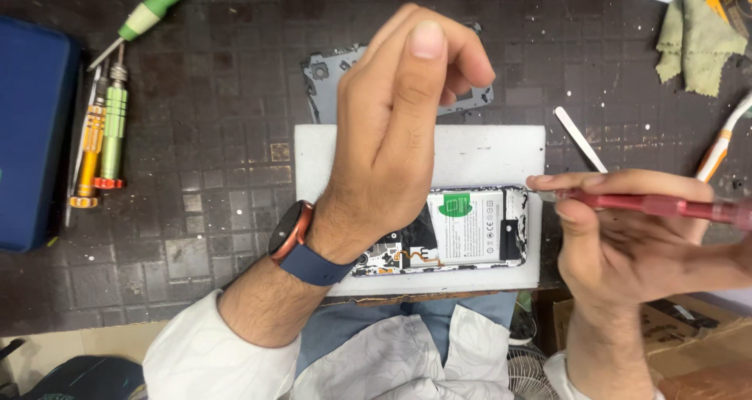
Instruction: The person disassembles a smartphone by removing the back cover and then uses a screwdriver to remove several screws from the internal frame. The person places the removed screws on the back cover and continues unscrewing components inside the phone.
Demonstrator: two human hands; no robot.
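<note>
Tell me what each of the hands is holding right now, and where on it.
The right hand pinches a red slim-handled tool near its front end. The left hand is raised above the opened phone; nothing visible in it.

The counter wears a dark, matt, scuffed mat speckled with white. A matt white foam pad carries the opened phone, its battery label glossy. The red screwdriver looks like translucent plastic.

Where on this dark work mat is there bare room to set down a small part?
Free: the dark mat between the orange and green screwdrivers and the white foam pad; also the strip below the blue case. Crowded: the opened phone under both hands, left hand, right hand holding a red tool.
</note>
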